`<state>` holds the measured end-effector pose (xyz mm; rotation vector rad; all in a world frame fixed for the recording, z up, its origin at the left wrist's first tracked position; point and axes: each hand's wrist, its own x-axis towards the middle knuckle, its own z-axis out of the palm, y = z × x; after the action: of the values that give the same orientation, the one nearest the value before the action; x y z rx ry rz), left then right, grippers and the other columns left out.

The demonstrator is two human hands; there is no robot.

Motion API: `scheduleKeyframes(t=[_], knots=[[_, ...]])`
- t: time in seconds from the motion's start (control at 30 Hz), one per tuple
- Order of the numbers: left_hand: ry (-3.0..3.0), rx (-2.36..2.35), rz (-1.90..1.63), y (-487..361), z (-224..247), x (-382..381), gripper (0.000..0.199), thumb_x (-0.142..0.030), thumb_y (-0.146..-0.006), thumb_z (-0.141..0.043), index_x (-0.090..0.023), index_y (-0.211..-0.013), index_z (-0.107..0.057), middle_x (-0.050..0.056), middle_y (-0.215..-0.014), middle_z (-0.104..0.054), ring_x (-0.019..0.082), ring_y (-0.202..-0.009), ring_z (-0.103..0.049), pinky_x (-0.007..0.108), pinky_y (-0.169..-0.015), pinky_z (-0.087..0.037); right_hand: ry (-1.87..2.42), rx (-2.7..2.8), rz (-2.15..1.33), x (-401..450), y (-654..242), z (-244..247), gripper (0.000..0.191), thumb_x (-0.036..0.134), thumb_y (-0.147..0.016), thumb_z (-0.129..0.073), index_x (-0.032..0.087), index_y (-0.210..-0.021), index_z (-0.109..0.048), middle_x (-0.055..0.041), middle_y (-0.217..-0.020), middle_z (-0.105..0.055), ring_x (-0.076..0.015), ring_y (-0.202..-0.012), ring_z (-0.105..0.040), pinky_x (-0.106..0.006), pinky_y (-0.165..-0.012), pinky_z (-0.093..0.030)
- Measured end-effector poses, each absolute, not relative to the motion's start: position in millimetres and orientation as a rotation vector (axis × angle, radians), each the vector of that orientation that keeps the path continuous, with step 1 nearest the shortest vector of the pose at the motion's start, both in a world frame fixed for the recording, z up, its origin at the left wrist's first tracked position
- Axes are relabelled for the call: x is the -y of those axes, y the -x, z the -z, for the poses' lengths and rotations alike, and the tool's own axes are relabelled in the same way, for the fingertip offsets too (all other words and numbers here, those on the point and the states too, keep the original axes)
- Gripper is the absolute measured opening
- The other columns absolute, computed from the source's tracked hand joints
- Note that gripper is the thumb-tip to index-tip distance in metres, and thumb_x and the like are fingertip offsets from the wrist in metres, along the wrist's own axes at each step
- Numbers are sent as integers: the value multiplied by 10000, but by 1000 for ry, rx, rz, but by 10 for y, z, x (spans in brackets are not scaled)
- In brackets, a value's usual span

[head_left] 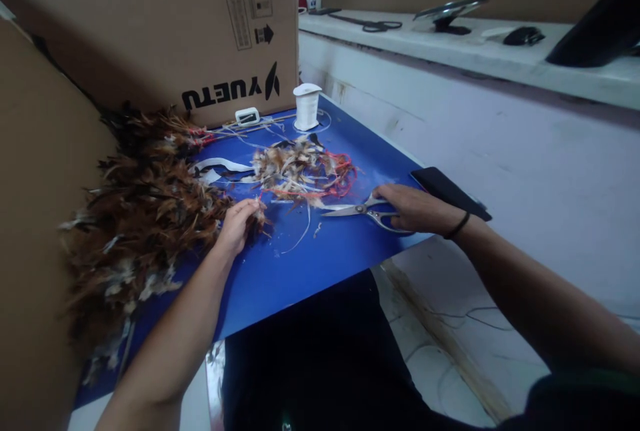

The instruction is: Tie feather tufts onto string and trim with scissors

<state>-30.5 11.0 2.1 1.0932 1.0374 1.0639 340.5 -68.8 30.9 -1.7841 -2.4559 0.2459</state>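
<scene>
Pinched tuft (259, 216) in left hand (235, 224) with fingertips closed, front-left of pale feathers (280, 165); gripped scissors (359, 210) in curled right hand (416, 208), with blades slightly parted, front-right of them. Risked nicking cord (354, 171) by careless snipping, or dropping tuft through slack pinching.

1. My left hand (237, 225) hides part of the feather tuft (261, 217) I pinch.
2. My right hand (416, 208) covers part of the handles of my scissors (361, 209), and one long edge of the black phone (450, 191).
3. The brown feather heap (160, 214) blurs leftward.
4. I can't read the small print on the carton (150, 24).
5. A black object (603, 21) runs off the right edge; I can't identify it.
</scene>
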Motion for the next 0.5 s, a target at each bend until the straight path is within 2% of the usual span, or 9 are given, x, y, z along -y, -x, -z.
scheduleKeyframes(t=[0.13,0.23,0.3,0.4,0.5], knots=[[-1107,-1063,-1057,280,-39,-85,219,-328,-625,-686,-138,-734,-676,-10,-553,-583,96,-468,-499,212,-457,-397,1825,2325,-386,820,-3401,-364,506,179,-598,-581,168,-1098,-502,-85,-950,-599,-209,-779,-592,-303,-682,-457],[-1172,-1071,-1067,274,-9,-84,219,-335,-646,-675,-141,-747,-686,-14,-540,-577,89,-463,-474,210,-470,-380,1793,2208,-637,952,-3374,-404,509,255,-665,-621,184,-1149,-479,-13,-785,-549,-146,-602,-512,-275,-566,-411],[-1248,-1069,-1088,277,24,-89,210,-343,-675,-667,-150,-754,-692,-16,-555,-581,87,-482,-472,209,-497,-380,1666,2115,-900,1040,-3295,-441,497,316,-716,-647,212,-1172,-481,25,-712,-490,-129,-581,-463,-259,-539,-384],[-1406,-1079,-1145,287,49,-85,192,-348,-712,-657,-162,-742,-692,-20,-589,-582,91,-530,-481,208,-545,-383,1425,1893,-1325,1151,-3058,-493,543,371,-730,-695,246,-1217,-490,32,-733,-458,-121,-645,-464,-246,-575,-399],[-1563,-1124,-1210,295,18,-53,178,-344,-725,-649,-171,-736,-689,-30,-584,-563,98,-547,-474,210,-565,-376,1262,1615,-1684,1211,-2746,-504,440,432,-766,-670,228,-1140,-556,24,-730,-454,-94,-607,-431,-224,-536,-382]])
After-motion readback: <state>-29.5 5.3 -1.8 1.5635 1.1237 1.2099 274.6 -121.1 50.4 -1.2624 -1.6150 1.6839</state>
